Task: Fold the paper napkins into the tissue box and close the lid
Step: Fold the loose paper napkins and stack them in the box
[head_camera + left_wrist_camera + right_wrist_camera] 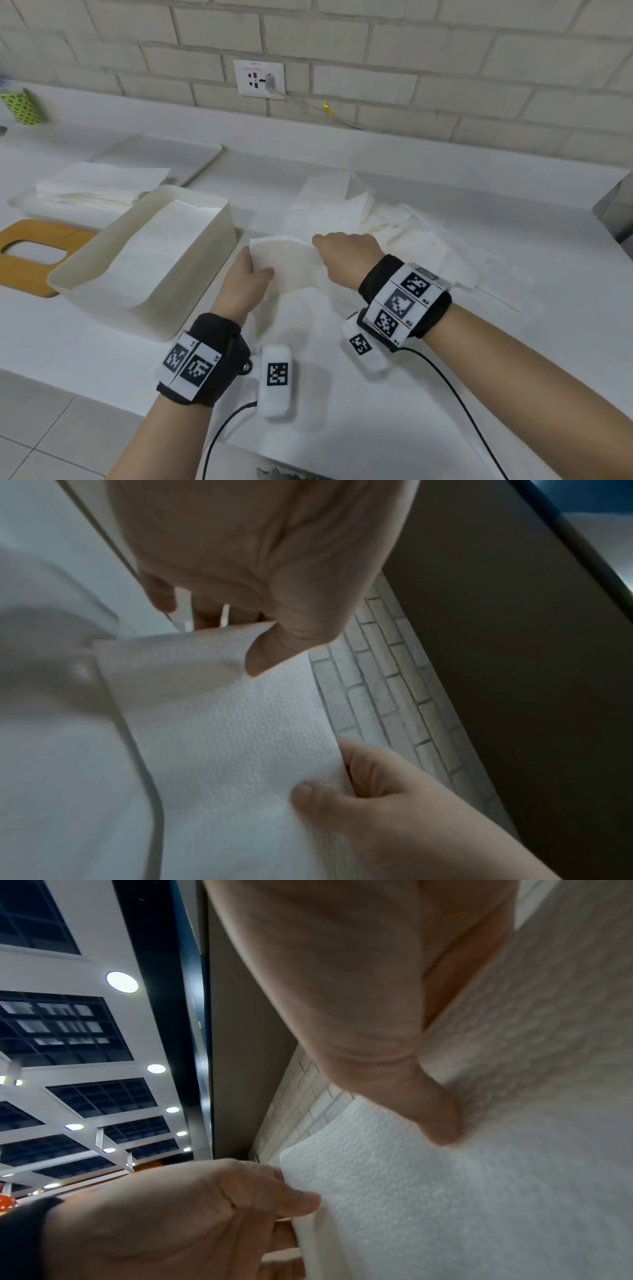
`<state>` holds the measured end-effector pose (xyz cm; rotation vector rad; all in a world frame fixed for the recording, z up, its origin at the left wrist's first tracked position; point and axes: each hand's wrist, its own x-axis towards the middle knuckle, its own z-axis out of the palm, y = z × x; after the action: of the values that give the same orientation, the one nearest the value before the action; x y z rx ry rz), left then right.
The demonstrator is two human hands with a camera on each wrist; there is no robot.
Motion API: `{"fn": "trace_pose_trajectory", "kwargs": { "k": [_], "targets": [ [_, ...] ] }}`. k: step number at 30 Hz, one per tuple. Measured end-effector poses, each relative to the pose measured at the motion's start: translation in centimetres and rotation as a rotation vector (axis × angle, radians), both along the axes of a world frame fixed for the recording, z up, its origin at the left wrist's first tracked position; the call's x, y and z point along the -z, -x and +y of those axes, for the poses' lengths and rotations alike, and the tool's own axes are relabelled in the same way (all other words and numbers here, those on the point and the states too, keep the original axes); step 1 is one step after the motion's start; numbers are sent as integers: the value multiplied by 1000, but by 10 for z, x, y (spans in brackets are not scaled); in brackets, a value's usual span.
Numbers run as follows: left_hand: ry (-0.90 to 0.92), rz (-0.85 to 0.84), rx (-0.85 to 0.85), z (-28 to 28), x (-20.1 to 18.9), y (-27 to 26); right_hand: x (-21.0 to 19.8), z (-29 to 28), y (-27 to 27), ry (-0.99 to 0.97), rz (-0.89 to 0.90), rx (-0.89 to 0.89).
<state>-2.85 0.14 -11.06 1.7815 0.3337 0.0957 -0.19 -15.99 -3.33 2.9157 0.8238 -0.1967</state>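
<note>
- Head view, nearest the camera: two forearms with marker-printed wrist bands enter from the bottom of the frame. The left hand point(251, 274) pinches the left end of a folded napkin point(287, 262); the right hand point(346, 258) pinches its right end. The napkin is held off the counter point(445, 359) at centre frame, long axis running left to right between the hands.
- The tissue box point(164, 294) stands just left of the left hand, open, long axis running from lower left towards upper right. Judged: the left hand is the nearer one for lowering the napkin in.
- Contents: the box holds white napkin paper lining its inside. A tray point(24, 202) at upper left carries a stack of flat napkins point(102, 185). The wooden lid point(20, 270), with an oval slot, lies flat at left, beside the box, not yet fitted.
- A loose heap of napkins point(411, 233) lies right of centre, behind the right hand.
- Left wrist view: thumb of the left hand point(274, 569) pressed onto one napkin point(222, 723) corner; right hand point(394, 804) pinching the opposite edge.
- Right wrist view: right hand point(359, 1015) thumb pressed into the napkin point(428, 1191); left hand point(171, 1218) pinching its edge at lower left.
</note>
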Motion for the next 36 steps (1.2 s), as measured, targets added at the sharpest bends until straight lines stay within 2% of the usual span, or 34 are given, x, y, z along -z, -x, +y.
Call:
{"fn": "trace_pose_trajectory", "kwargs": {
  "k": [5,9,15,21,24,26,28,30,33,36],
  "targets": [
    [120,-38,-60,-1,-2,-4,-9,-2,1,-51,-140,-15],
    [109,16,-44,-4,2,-4,3,-1,4,-12,-78,-36],
    [168,-65,-70,-1,-12,-7,-20,-4,-2,-115,-142,-10],
    [92,46,-57,-1,-1,-2,12,6,2,-53,-4,-19],
    [113,32,-64,0,-6,0,7,7,-3,-101,-14,-15],
    [150,8,-104,-1,-14,4,-2,3,-7,-189,21,23],
    [197,-4,-121,-1,-20,8,-11,-1,-7,-365,133,88],
    [265,44,-40,-1,-29,12,-15,0,-7,-617,251,138],
    [303,124,172,-3,-43,18,-12,8,-8,-933,402,254],
    [253,34,232,0,-54,22,-5,15,-14,-1069,497,356]
  ]
}}
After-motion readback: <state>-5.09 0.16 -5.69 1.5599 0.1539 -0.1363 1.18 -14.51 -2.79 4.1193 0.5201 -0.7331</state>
